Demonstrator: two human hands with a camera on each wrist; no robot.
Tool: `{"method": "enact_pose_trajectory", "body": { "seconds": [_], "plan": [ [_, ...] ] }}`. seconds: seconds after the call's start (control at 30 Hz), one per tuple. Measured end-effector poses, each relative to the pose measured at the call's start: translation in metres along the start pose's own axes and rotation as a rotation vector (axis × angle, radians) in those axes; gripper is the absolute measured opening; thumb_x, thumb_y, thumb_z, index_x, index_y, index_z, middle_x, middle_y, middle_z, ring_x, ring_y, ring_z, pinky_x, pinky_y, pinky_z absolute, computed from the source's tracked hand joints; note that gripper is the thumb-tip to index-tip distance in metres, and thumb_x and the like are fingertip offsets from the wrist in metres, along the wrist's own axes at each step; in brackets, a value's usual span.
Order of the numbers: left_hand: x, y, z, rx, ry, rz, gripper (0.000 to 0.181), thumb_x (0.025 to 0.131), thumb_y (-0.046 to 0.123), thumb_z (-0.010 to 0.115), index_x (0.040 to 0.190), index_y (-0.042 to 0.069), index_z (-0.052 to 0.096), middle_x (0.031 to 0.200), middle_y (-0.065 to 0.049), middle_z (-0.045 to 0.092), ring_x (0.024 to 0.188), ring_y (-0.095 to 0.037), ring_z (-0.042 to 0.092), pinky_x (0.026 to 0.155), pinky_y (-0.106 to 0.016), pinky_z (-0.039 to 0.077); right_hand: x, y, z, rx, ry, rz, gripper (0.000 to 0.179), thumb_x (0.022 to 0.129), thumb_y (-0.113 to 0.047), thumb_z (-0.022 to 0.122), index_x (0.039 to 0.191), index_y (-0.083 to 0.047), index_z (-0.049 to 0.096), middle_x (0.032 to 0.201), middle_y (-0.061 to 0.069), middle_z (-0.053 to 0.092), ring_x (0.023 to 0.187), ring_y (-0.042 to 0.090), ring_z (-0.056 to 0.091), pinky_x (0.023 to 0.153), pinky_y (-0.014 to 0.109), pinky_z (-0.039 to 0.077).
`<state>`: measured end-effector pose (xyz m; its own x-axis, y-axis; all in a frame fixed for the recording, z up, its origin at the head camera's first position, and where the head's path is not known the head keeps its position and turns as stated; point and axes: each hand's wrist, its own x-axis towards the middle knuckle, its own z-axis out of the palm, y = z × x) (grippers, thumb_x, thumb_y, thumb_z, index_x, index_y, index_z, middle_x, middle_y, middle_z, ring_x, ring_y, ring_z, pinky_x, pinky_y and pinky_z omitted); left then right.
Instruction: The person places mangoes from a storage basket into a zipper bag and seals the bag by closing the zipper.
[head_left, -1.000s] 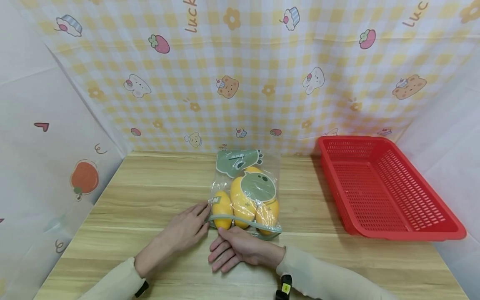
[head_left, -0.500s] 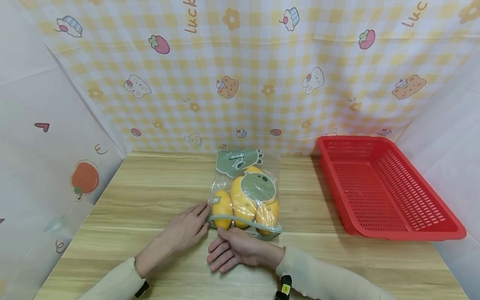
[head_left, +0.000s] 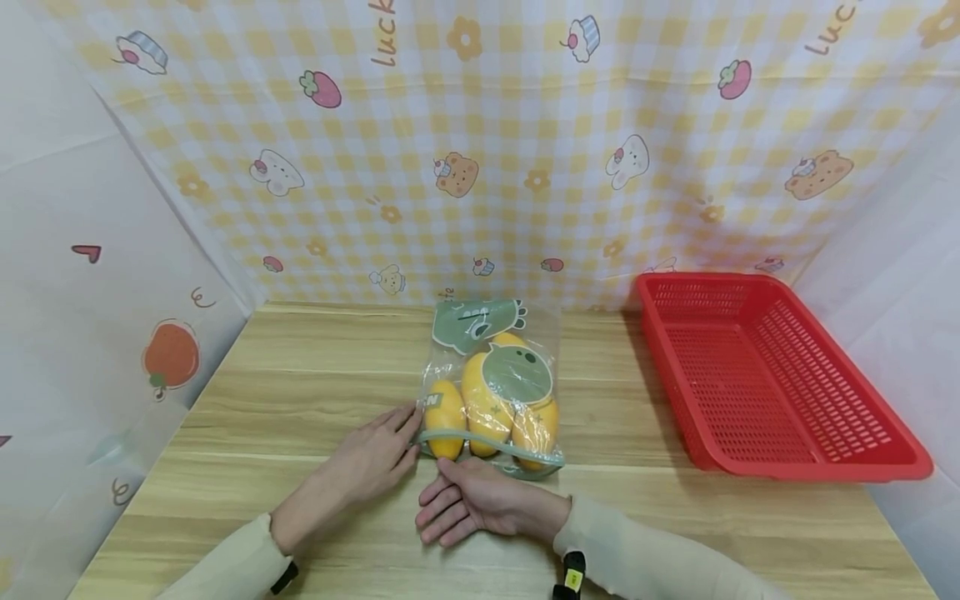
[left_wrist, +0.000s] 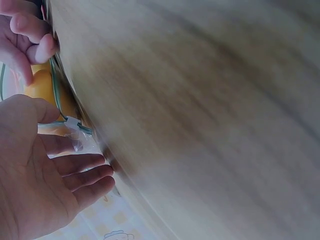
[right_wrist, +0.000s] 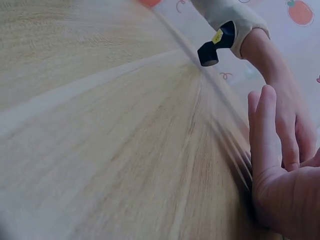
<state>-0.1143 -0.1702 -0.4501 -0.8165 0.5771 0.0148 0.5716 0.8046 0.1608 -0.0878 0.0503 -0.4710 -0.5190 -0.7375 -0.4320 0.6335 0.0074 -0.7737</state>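
A clear zip bag with green cartoon prints lies flat in the middle of the table, its green-edged opening toward the person. Inside are several smooth yellow mango-shaped fruits. At the bag's left edge, my left hand rests with relaxed, spread fingers. In the left wrist view its thumb and index finger are right at the bag's corner, beside a white zip slider. My right hand lies in front of the opening, fingers extended, thumb tip at the bag's front edge below the left fruit.
To the right stands a red perforated plastic basket with nothing in it. The wood-grain table meets a yellow checked cloth at the back. White printed sheets flank both sides.
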Motion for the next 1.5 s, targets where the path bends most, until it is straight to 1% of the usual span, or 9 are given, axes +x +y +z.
{"method": "enact_pose_trajectory", "body": {
  "seconds": [0.4, 0.73, 0.93, 1.17, 1.33, 1.5],
  "plan": [
    [0.0007, 0.0021, 0.0017, -0.009, -0.003, -0.008, 0.059, 0.105, 0.030, 0.055, 0.149, -0.007, 0.044, 0.150, -0.027, 0.044, 0.134, -0.041, 0.047, 0.108, -0.053, 0.042, -0.0036, -0.0018, -0.0027, -0.049, 0.033, -0.020, 0.056, 0.112, -0.037, 0.033, 0.112, 0.009, 0.063, 0.102, 0.026, 0.072, 0.085, 0.032, 0.074, 0.071, 0.044, 0.062],
    [0.0005, 0.0022, 0.0030, -0.005, -0.003, -0.006, 0.058, 0.105, 0.029, 0.055, 0.149, -0.007, 0.044, 0.150, -0.027, 0.044, 0.134, -0.041, 0.047, 0.107, -0.054, 0.042, -0.0032, -0.0044, -0.0028, -0.082, 0.047, -0.012, 0.053, 0.113, -0.033, 0.033, 0.108, 0.009, 0.065, 0.099, 0.026, 0.072, 0.082, 0.031, 0.074, 0.070, 0.044, 0.062],
    [0.0001, 0.0023, 0.0028, 0.003, 0.001, -0.003, 0.057, 0.104, 0.028, 0.056, 0.148, -0.008, 0.045, 0.149, -0.027, 0.045, 0.133, -0.042, 0.048, 0.106, -0.053, 0.044, -0.0017, -0.0051, -0.0030, -0.095, 0.066, -0.008, 0.055, 0.112, -0.036, 0.034, 0.106, 0.008, 0.066, 0.098, 0.026, 0.072, 0.080, 0.030, 0.075, 0.069, 0.044, 0.062],
    [-0.0004, 0.0018, 0.0026, 0.007, 0.020, 0.010, 0.056, 0.104, 0.026, 0.056, 0.147, -0.008, 0.046, 0.148, -0.028, 0.046, 0.131, -0.042, 0.050, 0.105, -0.053, 0.044, 0.0005, -0.0045, -0.0043, -0.091, 0.078, 0.000, 0.060, 0.111, -0.042, 0.033, 0.106, 0.008, 0.066, 0.098, 0.026, 0.072, 0.079, 0.030, 0.075, 0.069, 0.044, 0.062],
    [-0.0008, 0.0013, 0.0019, 0.010, 0.019, 0.016, 0.056, 0.105, 0.026, 0.054, 0.148, -0.008, 0.045, 0.148, -0.028, 0.046, 0.131, -0.042, 0.050, 0.106, -0.052, 0.043, 0.0001, -0.0061, -0.0030, -0.090, 0.080, 0.003, 0.061, 0.111, -0.043, 0.033, 0.107, 0.008, 0.067, 0.098, 0.026, 0.072, 0.079, 0.029, 0.075, 0.069, 0.044, 0.062],
    [-0.0008, 0.0020, 0.0006, 0.007, 0.014, 0.012, 0.056, 0.104, 0.025, 0.056, 0.148, -0.008, 0.045, 0.148, -0.028, 0.046, 0.131, -0.043, 0.050, 0.106, -0.053, 0.044, 0.0009, -0.0074, -0.0015, -0.089, 0.078, 0.009, 0.061, 0.111, -0.043, 0.032, 0.107, 0.007, 0.067, 0.098, 0.025, 0.073, 0.080, 0.029, 0.075, 0.070, 0.043, 0.062]
  ]
}}
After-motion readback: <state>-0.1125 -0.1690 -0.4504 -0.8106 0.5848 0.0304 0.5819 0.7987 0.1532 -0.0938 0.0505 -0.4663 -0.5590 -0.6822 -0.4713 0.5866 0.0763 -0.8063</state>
